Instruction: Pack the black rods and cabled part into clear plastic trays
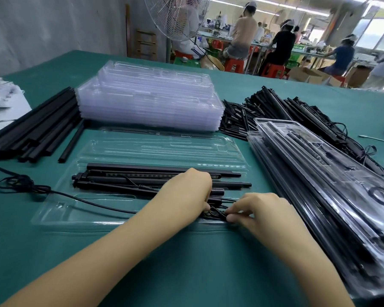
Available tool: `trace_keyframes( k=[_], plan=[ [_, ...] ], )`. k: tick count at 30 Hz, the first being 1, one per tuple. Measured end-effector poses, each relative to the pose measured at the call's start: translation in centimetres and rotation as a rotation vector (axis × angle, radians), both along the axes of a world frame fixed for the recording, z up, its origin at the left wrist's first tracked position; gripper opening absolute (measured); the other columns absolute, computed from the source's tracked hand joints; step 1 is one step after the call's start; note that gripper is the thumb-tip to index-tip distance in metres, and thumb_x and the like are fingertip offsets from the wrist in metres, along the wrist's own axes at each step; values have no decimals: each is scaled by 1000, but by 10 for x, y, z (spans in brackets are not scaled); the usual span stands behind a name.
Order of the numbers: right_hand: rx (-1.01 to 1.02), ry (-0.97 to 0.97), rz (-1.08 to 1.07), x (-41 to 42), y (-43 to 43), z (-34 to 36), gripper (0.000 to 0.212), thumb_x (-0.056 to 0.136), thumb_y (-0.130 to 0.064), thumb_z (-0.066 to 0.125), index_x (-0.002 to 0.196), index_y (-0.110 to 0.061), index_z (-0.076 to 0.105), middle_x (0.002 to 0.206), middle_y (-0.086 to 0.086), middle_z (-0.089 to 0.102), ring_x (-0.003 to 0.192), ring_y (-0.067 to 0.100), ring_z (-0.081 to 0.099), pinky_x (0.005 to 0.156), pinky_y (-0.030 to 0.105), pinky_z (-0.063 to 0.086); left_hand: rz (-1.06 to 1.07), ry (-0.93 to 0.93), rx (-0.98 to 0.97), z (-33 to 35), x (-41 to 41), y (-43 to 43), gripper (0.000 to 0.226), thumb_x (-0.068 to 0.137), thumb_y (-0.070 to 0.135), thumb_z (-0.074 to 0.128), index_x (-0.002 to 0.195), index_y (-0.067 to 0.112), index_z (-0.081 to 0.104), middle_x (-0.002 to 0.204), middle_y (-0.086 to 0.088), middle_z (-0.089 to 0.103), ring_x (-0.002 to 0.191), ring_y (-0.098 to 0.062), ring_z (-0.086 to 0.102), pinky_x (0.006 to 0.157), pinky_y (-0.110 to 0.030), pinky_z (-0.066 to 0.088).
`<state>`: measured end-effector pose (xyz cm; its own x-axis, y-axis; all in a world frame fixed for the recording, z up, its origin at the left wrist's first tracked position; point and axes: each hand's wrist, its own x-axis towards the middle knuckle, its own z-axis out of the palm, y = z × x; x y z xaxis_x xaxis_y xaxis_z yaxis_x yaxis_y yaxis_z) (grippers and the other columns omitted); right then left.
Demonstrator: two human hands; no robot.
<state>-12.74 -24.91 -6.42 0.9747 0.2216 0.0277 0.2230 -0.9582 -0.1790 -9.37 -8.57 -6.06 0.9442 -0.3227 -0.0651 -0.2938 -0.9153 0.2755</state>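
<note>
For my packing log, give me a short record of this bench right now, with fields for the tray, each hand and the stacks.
open tray: clear plastic tray on green table, holding long black rods
left grip: fingers curled on thin black cable bundle at the tray's near right end
right grip: pinches the same bundle
behind the tray: stack of empty clear trays
right: stack of packed trays
left: pile of loose black rods

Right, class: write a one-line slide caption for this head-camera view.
Left hand and right hand pinch a black cable in a clear tray holding black rods, beside empty trays and packed trays.
</note>
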Motion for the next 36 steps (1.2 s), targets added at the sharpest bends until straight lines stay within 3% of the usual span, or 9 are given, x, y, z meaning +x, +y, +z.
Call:
trace_keyframes(
  k=[3,6,11,18,22,25,29,32,36],
  plan=[
    [11,29,24,6,1,0,15,84,-42,64,99,-43,65,98,-20,64,95,7,59,76,24,47,-79,18,-28,3,2,6,12,83,29,71,80,20,63,87,0,64,86,-21,62,66,-28,44],
    [36,61,44,11,0,0,24,82,-37,66,104,-45,60,95,-24,63,89,5,57,77,25,47,-168,18,-84,4,3,11,22,81,28,72,82,27,50,75,11,50,77,-15,54,64,-29,44],
    [199,155,58,19,-6,-1,14,74,-25,75,75,-35,65,70,-38,55,68,-10,51,61,17,39,-375,-14,-33,5,-2,9,22,86,6,59,95,25,63,95,8,51,90,-15,53,74,-34,47],
    [234,146,17,18,-4,-4,28,70,-23,78,56,-32,55,59,-9,54,57,1,46,51,16,34,-514,-198,247,-1,-21,-10,27,90,1,46,113,14,54,106,-5,56,104,-26,50,74,-37,43],
    [128,260,20,23,-2,13,4,73,-23,74,69,-22,72,50,-12,53,50,-2,49,48,13,37,-489,-195,224,-3,-32,-8,21,93,20,42,102,9,57,100,-6,55,100,-27,48,78,-44,48],
    [128,348,2,46,-3,35,14,77,-25,70,64,-19,71,51,-7,64,43,-3,53,47,12,45,-498,-249,194,-5,-31,2,23,93,28,43,99,13,59,101,-3,56,101,-24,47,79,-40,42],
    [376,-32,-247,115,8,37,23,89,-20,53,92,-2,66,88,17,69,80,24,62,70,30,50,-525,-361,167,-11,-27,9,18,93,23,44,98,18,60,100,4,59,103,-21,46,83,-33,38],
    [256,42,-427,154,12,20,35,93,-29,50,112,1,51,119,21,59,112,33,53,92,35,44,-542,-374,169,-17,-26,10,24,96,22,38,100,18,61,102,3,61,106,-20,46,90,-34,39],
    [252,51,-557,172,9,7,40,91,-24,57,122,1,49,125,19,56,116,34,53,92,38,45,-538,-342,124,-15,-23,13,32,99,25,34,113,17,61,109,1,61,107,-22,50,93,-36,38]
  ],
)
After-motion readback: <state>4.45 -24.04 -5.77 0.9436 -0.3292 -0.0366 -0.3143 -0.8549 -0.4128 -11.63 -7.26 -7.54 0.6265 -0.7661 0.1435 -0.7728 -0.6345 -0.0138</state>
